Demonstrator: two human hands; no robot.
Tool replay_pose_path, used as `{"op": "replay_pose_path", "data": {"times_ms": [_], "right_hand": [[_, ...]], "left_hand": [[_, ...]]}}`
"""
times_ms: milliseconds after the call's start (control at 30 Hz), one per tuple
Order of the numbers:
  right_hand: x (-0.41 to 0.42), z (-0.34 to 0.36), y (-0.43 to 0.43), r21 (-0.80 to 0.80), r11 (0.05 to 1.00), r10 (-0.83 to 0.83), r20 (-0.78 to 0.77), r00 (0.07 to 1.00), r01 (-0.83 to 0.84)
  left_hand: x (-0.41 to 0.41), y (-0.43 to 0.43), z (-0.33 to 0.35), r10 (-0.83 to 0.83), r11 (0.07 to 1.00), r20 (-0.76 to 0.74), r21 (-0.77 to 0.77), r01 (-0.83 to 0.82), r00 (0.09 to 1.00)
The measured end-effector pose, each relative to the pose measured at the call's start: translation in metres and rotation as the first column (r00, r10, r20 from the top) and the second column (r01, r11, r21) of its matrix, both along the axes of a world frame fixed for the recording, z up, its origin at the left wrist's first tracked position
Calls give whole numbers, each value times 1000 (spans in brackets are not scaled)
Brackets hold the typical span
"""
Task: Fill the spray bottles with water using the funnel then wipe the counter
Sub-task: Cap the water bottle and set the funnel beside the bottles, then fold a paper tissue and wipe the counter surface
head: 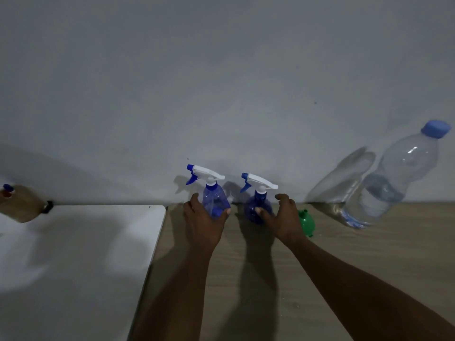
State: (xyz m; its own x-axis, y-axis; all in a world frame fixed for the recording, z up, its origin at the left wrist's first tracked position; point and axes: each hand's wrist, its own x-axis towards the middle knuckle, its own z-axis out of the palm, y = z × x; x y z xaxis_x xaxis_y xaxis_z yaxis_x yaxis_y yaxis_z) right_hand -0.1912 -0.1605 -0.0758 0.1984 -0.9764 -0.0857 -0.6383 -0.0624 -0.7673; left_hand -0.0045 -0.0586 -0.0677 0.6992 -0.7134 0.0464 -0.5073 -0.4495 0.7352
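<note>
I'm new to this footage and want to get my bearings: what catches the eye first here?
Two blue spray bottles stand by the wall on the wooden counter: the left hand grips the left spray bottle, the right hand touches the right spray bottle with its thumb. A big water bottle with a blue cap towers at far right, a green funnel lying beside the right hand.

the wall [221, 82] closes the counter's [344, 262] far edge. there the left sprayer [214, 201] and right sprayer [258, 207] stand with a narrow gap between, the left hand [204, 223] round the first, the right hand [283, 221] at the second. the funnel [307, 222] lies just right of that hand, the water bottle [389, 183] farther right. toward the near edge the counter is open. a white table [73, 254] abuts its left edge.
</note>
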Motion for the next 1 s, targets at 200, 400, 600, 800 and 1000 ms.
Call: {"op": "replay_pose_path", "data": {"times_ms": [200,400,600,800,1000], "right_hand": [[-67,23,36,-78,996,34,11,999,-33],[-177,53,52,-32,995,95,-16,995,-95],[-344,78,56,-20,992,122,-68,990,-123],[-526,105,63,-46,999,-33,-116,993,28],[-672,116,61,-32,973,-231,-174,957,228]], "left_hand": [[-69,25,12,1,999,145,-31,4,989],[-171,38,30,-144,988,204,-31,153,968],[-325,32,55,-238,965,214,-59,256,947],[-493,-4,76,-479,867,217,-38,498,851],[-635,-33,96,-691,712,212,39,701,691]]}}
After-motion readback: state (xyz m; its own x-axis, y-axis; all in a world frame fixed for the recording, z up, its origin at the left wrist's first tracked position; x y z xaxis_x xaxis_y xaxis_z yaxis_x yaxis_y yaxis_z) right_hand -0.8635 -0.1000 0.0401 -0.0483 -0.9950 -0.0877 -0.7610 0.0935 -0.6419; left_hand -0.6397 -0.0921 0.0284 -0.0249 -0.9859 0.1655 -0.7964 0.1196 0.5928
